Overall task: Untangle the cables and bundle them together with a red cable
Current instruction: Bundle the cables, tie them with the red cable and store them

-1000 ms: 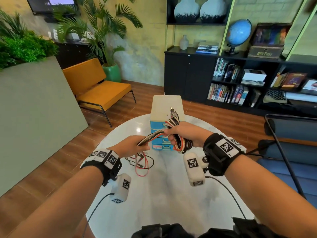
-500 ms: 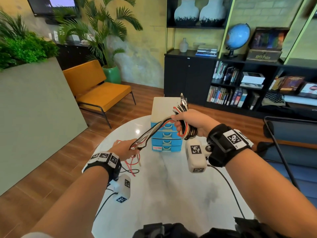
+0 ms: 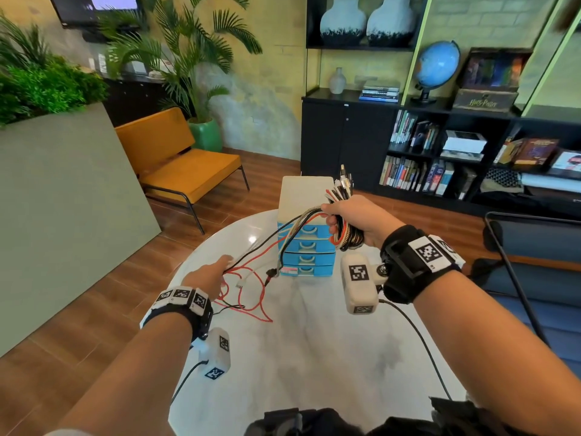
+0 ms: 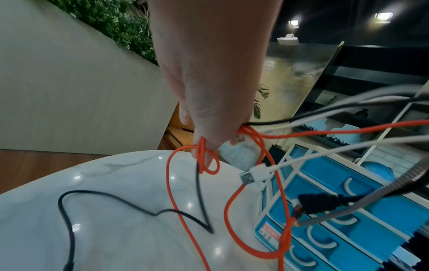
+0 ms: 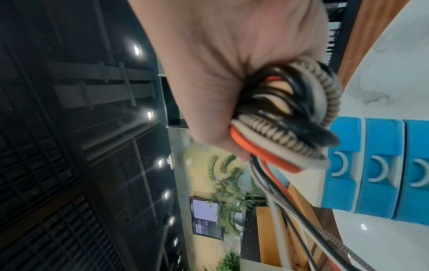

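Head view: right hand [image 3: 352, 220] fisted round coiled multicoloured cable bundle [image 3: 345, 236], raised above the table's far edge, seemingly to draw strands taut; left hand [image 3: 209, 275] pinches thin red cable [image 3: 251, 297], slack trailing over round white marble table [image 3: 314, 357].

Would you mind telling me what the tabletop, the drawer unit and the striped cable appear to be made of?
Tabletop: polished marble or a marble-look surface, white with grey veins and sharp light glints. Drawer unit: moulded plastic, cream frame with blue drawers, smooth and slightly glossy. Striped cable: probably a braided fabric sleeve, beige and black weave.
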A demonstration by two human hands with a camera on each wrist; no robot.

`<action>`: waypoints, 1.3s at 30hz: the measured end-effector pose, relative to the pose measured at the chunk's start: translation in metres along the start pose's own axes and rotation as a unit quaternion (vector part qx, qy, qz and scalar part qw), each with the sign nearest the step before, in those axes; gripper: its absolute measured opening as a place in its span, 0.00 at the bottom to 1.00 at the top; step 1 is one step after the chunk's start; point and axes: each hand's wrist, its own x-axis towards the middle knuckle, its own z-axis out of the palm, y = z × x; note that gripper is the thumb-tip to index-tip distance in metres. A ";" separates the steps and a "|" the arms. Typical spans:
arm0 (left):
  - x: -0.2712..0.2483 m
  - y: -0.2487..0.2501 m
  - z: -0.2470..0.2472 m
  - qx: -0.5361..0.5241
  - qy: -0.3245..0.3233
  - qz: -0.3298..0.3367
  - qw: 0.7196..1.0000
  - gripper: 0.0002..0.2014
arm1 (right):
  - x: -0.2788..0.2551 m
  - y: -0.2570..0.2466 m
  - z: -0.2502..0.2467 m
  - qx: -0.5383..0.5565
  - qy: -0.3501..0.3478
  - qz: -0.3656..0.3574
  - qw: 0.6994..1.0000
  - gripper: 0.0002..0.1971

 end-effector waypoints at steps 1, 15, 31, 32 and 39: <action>0.002 -0.005 0.002 0.009 -0.004 -0.025 1.000 0.27 | 0.000 0.000 -0.001 0.010 0.008 -0.002 1.000 0.10; 0.010 0.065 -0.020 0.001 -0.087 0.022 0.996 0.27 | -0.006 -0.001 0.031 0.001 -0.006 -0.013 1.000 0.13; 0.007 0.089 0.012 -0.020 -0.015 0.001 1.000 0.20 | -0.014 -0.014 0.038 0.100 -0.096 -0.023 0.990 0.07; 0.006 0.087 0.013 -0.021 -0.012 0.000 1.000 0.19 | -0.016 -0.015 0.039 0.113 -0.105 -0.021 0.988 0.06; 0.000 0.078 0.013 0.069 -0.024 -0.006 0.997 0.13 | -0.014 -0.015 0.035 0.134 -0.096 -0.027 0.986 0.05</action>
